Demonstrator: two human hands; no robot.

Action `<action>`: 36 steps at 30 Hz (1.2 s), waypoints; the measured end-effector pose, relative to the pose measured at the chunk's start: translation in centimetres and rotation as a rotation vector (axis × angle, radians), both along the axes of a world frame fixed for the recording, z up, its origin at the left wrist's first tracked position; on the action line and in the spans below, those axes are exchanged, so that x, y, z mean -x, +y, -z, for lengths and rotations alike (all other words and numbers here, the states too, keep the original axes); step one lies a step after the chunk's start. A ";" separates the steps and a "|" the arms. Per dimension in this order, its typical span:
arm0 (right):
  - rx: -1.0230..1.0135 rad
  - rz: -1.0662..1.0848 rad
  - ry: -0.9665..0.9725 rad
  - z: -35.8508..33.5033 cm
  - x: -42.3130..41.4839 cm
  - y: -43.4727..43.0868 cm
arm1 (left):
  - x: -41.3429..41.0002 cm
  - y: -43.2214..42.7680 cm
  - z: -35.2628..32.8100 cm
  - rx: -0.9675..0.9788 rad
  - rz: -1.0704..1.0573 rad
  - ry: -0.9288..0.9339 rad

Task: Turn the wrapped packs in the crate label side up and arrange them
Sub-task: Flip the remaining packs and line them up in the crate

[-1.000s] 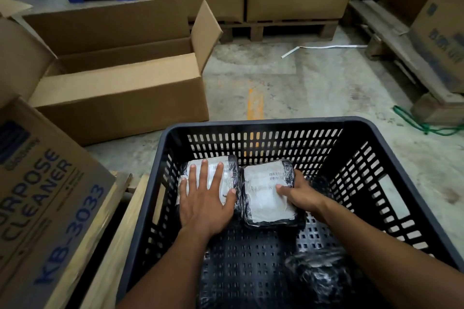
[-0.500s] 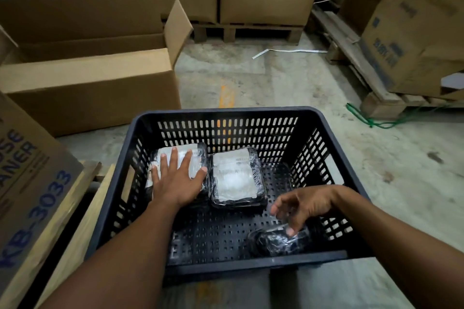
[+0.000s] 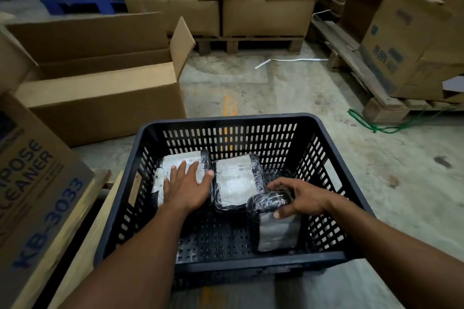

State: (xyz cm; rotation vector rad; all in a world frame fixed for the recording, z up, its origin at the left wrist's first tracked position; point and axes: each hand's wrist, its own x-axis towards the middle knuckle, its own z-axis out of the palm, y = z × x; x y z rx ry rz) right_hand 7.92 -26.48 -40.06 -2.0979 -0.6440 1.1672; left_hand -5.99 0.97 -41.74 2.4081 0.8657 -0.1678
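A black slotted plastic crate (image 3: pixel 226 118) stands on the concrete floor in front of me. Two plastic-wrapped packs lie flat side by side at its far end, white labels facing up. My left hand (image 3: pixel 187 187) rests flat, fingers spread, on the left pack (image 3: pixel 175 163). The middle pack (image 3: pixel 236 180) lies untouched beside it. My right hand (image 3: pixel 298 199) grips the top edge of a third wrapped pack (image 3: pixel 273 228), which stands tilted on edge at the crate's right side, a grey face toward me.
An open cardboard box (image 3: pixel 100 98) sits left of the crate. A printed cleaner carton (image 3: pixel 35 183) on wooden planks is at the near left. Stacked boxes on pallets (image 3: pixel 251 40) line the back and right. A green cord (image 3: pixel 371 125) lies on the floor at right.
My right hand left the middle pack, reached to the near right of the crate, took the third pack and raised it onto its edge. My left hand stayed on the left pack.
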 end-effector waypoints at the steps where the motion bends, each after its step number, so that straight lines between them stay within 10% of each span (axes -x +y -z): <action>1: 0.008 -0.004 -0.013 0.3 0.1 0.1 | 0.0 -0.1 0.0 -0.002 -0.005 -0.021; 8: -0.069 0.070 -0.072 -0.3 -0.9 -0.3 | -0.5 -2.1 -1.1 0.019 0.015 -0.273; 18: -0.492 0.507 0.129 -4.3 -3.7 0.2 | -2.3 -3.5 -2.6 0.863 -0.062 -0.082; 23: -0.535 0.579 0.368 -3.4 -3.0 0.9 | -3.4 -2.3 -3.6 1.161 -0.270 -0.320; 36: -0.618 0.582 0.310 -3.2 -2.6 3.4 | -3.0 -0.3 -5.2 1.065 -0.227 -0.316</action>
